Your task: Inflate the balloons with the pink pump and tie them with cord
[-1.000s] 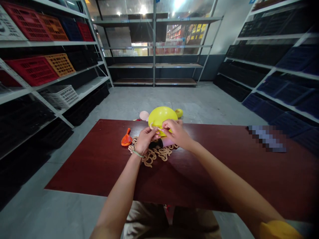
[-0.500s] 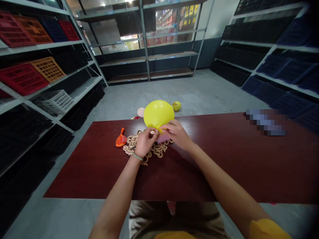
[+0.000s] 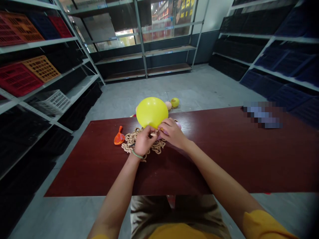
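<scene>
Yellow balloon (image 3: 151, 113), inflated, is held just above the bench (image 3: 224, 166), its neck low and toward the near side. Nearest are the forearms, with a pale band (image 3: 137, 154) on the left wrist. The left hand (image 3: 144, 141) and right hand (image 3: 173, 133) meet at the neck, both grips clenched in a pinch on it; a thin pale strand shows between the fingertips, though the exact hold is partly hidden. Under the hands lies a heap of tan balloon chain (image 3: 131, 144), with a deflated orange balloon (image 3: 119, 137) just left of it and a bit of pink beside the right hand. Beyond the bench edge, on the floor (image 3: 149, 96), sit a small yellow balloon (image 3: 174, 102) and a pink balloon (image 3: 168, 105). Shelves line the left, holding a white basket (image 3: 53, 102), a red crate (image 3: 17, 74) and an orange crate (image 3: 41, 68); dark bins fill the right shelves (image 3: 269, 63).
</scene>
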`<state>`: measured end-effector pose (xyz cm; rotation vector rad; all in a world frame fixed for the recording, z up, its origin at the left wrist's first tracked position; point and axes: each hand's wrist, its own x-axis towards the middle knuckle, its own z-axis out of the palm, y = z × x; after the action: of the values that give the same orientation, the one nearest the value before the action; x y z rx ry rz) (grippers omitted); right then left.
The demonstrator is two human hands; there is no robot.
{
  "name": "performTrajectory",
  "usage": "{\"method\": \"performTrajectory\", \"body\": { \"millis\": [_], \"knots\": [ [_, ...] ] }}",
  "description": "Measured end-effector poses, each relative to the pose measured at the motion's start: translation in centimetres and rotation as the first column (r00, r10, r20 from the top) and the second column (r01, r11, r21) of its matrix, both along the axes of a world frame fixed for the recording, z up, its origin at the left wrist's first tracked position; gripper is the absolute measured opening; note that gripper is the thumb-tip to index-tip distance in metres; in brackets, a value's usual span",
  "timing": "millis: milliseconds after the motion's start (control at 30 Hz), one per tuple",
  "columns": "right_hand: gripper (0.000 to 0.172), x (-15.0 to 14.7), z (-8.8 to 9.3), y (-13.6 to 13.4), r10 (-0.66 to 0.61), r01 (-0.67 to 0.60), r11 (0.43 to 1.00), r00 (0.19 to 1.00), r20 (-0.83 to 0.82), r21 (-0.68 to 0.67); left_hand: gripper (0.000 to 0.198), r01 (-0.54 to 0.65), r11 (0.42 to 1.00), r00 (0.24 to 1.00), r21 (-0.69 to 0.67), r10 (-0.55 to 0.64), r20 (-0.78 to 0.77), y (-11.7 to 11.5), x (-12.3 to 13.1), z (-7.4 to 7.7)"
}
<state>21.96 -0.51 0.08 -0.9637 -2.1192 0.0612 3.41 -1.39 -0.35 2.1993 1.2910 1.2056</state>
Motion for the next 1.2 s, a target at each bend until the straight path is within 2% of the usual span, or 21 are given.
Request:
{"method": "performTrajectory", "body": {
  "millis": [167, 367, 433, 700, 833, 1000, 1200],
  "knots": [
    [0.006, -0.7, 0.2, -0.3, -0.002, 0.0, 1.0, 0.997, -0.074, -0.026, 0.005, -0.099, 0.994, 0.995, 0.048, 0.097, 0.029, -0.1, 0.1, -0.4],
    [0.008, -2.2, -0.5, -1.5, -0.181, 0.182, 0.983, 0.974, -0.138, -0.006, 0.009, -0.188, 0.98, 0.978, 0.062, 0.182, 0.097, -0.7, 0.7, -0.6],
    [0.01, -2.5, -0.5, -1.8, -0.19, 0.192, 0.981, 0.966, -0.175, -0.007, 0.009, -0.206, 0.975, 0.975, 0.088, 0.196, 0.106, -0.7, 0.6, -0.7],
    [0.016, -1.5, 1.4, -1.4, -0.029, 0.012, 0.997, 0.971, -0.238, -0.073, 0.012, -0.067, 0.981, 0.994, 0.184, 0.049, 0.097, 0.1, -0.9, -1.3],
    [0.012, -1.0, 1.5, -0.9, 0.026, -0.041, 0.997, 0.974, -0.226, -0.063, 0.013, -0.043, 0.981, 0.999, 0.188, 0.037, 0.036, 0.1, -1.3, -1.4],
    [0.007, -0.3, 1.7, -0.8, 0.027, -0.046, 0.995, 0.978, -0.209, -0.088, 0.015, -0.028, 0.973, 0.999, 0.23, 0.034, -0.022, 0.2, -1.4, -1.4],
    [0.015, 0.4, 1.6, -0.3, 0.14, -0.146, 0.988, 0.984, -0.114, -0.053, 0.015, -0.008, 0.973, 0.996, 0.232, 0.027, -0.08, 0.4, -1.8, -1.1]
  ]
}}
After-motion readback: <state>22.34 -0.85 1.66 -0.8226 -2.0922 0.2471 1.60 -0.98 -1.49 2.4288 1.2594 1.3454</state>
